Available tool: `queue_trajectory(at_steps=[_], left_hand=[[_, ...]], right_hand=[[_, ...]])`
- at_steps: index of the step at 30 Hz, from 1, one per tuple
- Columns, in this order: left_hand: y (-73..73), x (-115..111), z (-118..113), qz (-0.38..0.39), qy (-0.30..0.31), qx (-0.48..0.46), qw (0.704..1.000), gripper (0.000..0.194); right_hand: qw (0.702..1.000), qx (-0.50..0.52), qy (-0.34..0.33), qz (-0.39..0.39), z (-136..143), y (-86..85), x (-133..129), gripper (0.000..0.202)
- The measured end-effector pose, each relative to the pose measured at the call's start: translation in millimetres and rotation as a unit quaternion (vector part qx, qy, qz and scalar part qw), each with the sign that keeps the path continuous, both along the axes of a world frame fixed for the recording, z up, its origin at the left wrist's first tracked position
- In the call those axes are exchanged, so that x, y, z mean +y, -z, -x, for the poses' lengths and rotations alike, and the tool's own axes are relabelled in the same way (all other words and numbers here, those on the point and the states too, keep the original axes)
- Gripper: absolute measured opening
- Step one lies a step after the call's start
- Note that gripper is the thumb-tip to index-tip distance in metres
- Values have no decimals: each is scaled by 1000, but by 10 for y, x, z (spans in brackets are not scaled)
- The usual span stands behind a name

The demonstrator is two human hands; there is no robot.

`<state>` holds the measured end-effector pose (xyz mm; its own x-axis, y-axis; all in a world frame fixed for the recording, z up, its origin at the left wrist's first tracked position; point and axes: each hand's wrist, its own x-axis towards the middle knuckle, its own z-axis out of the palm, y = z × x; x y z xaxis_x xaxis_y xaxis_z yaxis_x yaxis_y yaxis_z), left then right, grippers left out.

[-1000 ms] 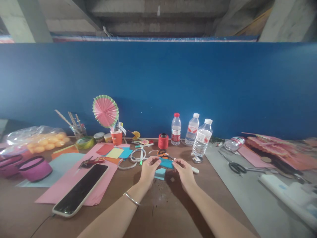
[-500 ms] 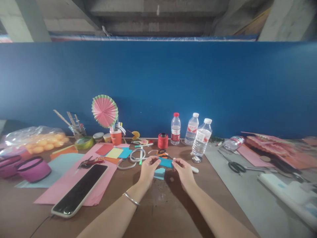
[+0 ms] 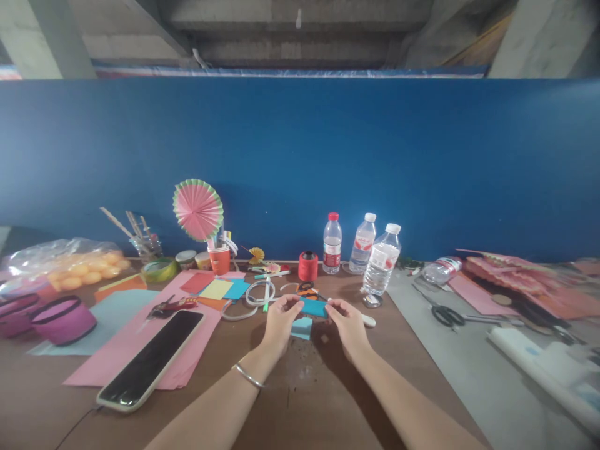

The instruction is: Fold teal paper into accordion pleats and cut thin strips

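Observation:
A small strip of folded teal paper [image 3: 314,307] is held level above the brown table [image 3: 300,400]. My left hand [image 3: 281,319] pinches its left end, and my right hand [image 3: 347,322] pinches its right end. Just below the strip, a lighter blue folded paper [image 3: 301,328] lies on the table. Behind my hands are a red thread spool [image 3: 308,267] and a coil of clear tubing [image 3: 260,294]. A white object [image 3: 369,320] lies partly hidden beside my right hand.
Three upright bottles [image 3: 332,244] stand behind on the right. A phone [image 3: 152,359] rests on pink paper [image 3: 89,373] at the left. A red cup [image 3: 219,259] holds a pink paper fan [image 3: 198,210]. Black scissors [image 3: 449,315] and a white power strip [image 3: 539,369] lie at the right.

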<state>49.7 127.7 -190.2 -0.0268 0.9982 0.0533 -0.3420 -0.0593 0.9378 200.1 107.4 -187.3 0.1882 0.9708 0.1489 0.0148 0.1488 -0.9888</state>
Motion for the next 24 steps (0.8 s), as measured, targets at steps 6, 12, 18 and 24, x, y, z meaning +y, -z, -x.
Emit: queue_trajectory(at_steps=[6, 12, 18, 24], left_hand=[[-5, 8, 0, -1, 1, 11, 1000, 27], [-19, 1, -6, -1, 0, 15, 1000, 27], [0, 6, -5, -5, -5, 16, 1000, 26], [8, 16, 0, -2, -6, 10, 1000, 30]], right_hand=[[1000, -3, 5, 4, 1, -7, -4, 25], [1000, -7, 7, -3, -10, -1, 4, 26], [1000, -24, 9, -12, -10, 0, 7, 27], [1000, -20, 14, -10, -3, -15, 4, 28]])
